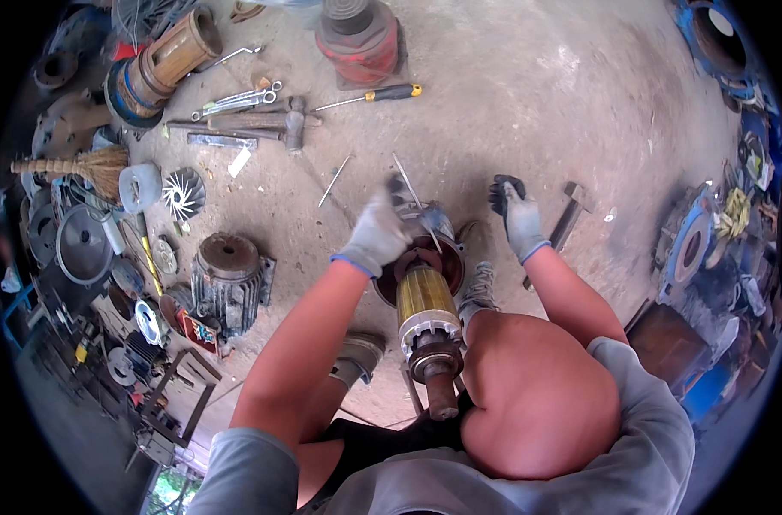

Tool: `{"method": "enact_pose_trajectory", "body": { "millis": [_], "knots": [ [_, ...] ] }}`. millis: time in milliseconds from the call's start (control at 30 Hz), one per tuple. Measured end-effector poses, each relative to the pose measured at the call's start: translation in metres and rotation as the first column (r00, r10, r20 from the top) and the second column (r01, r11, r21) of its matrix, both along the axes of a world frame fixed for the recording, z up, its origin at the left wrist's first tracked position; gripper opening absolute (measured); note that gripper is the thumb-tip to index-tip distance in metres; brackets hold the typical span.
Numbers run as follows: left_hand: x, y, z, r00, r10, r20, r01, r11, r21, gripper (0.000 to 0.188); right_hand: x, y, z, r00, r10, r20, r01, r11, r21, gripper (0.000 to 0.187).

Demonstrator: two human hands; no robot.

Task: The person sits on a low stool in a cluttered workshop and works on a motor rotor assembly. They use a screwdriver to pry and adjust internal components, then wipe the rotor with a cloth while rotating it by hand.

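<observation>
Rotor (pixel 425 298) with a yellow-brown core lay lengthwise between the person's legs, near shaft (pixel 442 397) toward the lap, far end at a round dark-red housing (pixel 388 287); what carried the weight underneath couldn't be made out. Probably heavy, fully rigid, no give. Shaft metal looked worn and maybe greasy, so likely slippery under gloves. Best holds: bare shaft near the lap, plus the thick core; the pale end ring (pixel 428 324) and the bearing (pixel 432 361) seemed poorer places to load.

Left hand (pixel 380 232), gloved, blurred, was over the housing beside a thin rod (pixel 408 181); couldn't tell whether its fingers were closed on that. Right hand (pixel 515 210), gloved, hung apart from the rotor, fingers loosely bent, nothing in it.

Room: tight at the sides, right leg (pixel 541 386) just beside the core. Housing rim was a hard edge. A hammer (pixel 567 221) lay past the right hand; bare floor (pixel 614 112) opened ahead and right. Finned motor casing (pixel 228 279) crowded the left.
</observation>
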State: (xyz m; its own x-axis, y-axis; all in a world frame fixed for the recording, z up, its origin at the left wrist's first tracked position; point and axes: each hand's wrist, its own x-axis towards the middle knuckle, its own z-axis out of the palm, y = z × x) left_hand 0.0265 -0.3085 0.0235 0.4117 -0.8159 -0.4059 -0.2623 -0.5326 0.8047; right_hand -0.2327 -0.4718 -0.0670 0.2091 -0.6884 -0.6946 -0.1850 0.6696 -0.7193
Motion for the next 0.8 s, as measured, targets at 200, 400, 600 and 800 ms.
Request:
{"method": "enact_pose_trajectory", "body": {
  "millis": [200, 400, 600, 800],
  "knots": [
    [0.057, -0.054, 0.051, 0.660, -0.149, 0.736, 0.400, 0.899, -0.177, 0.066, 0.023, 0.014, 0.034, 0.968, 0.229, 0.097, -0.225, 0.973, -0.055, 0.023],
    [0.070, 0.010, 0.014, 0.635, -0.702, 0.323, 0.545, 0.703, 0.456, 0.022, 0.022, 0.016, 0.042, 0.956, 0.248, 0.159, -0.240, 0.968, -0.068, 0.025],
    [0.047, 0.163, -0.023, 0.950, 0.080, 0.302, -0.142, 0.972, 0.188, 0.029, 0.023, 0.036, 0.067, 0.897, 0.422, 0.131, -0.397, 0.900, -0.181, 0.024],
    [0.003, 0.053, 0.064, 0.999, 0.034, -0.023, -0.036, 0.997, -0.070, 0.018, 0.080, 0.047, 0.187, 0.715, 0.466, 0.521, -0.344, 0.884, -0.318, 0.036]
  ]
}}
